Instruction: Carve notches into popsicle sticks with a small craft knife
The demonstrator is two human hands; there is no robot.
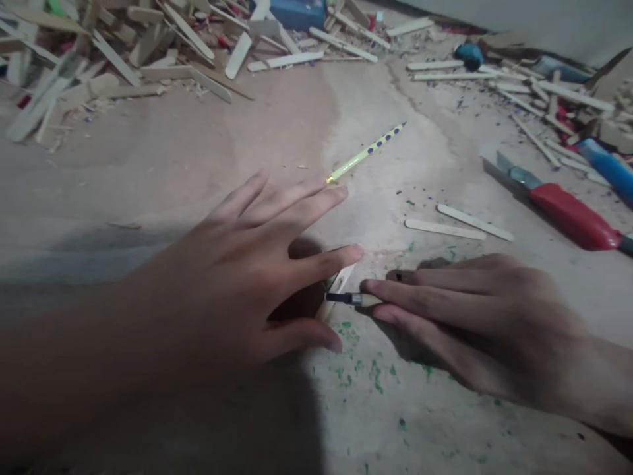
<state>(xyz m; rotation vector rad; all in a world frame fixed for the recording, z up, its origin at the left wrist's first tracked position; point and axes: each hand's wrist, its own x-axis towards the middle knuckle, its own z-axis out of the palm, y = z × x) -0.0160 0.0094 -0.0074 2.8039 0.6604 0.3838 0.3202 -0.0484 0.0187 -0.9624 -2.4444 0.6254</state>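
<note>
My left hand (247, 270) lies flat on the brown board with fingers spread, its index finger and thumb pinning a pale wooden stick (340, 282). My right hand (475, 323) comes in from the right, fingers closed around a thin tool with a dark tip (341, 298) that touches the stick beside my left thumb. A yellow-green pencil with purple dots (368, 151) lies just beyond my left fingertips.
Two loose sticks (457, 224) lie right of centre. A red-handled cutter (564, 210) and a blue-handled tool (609, 168) rest at the right. Heaps of wooden sticks (123, 53) crowd the far edge, with a blue box (297, 12) behind. Green paint flecks (368, 373) dot the board.
</note>
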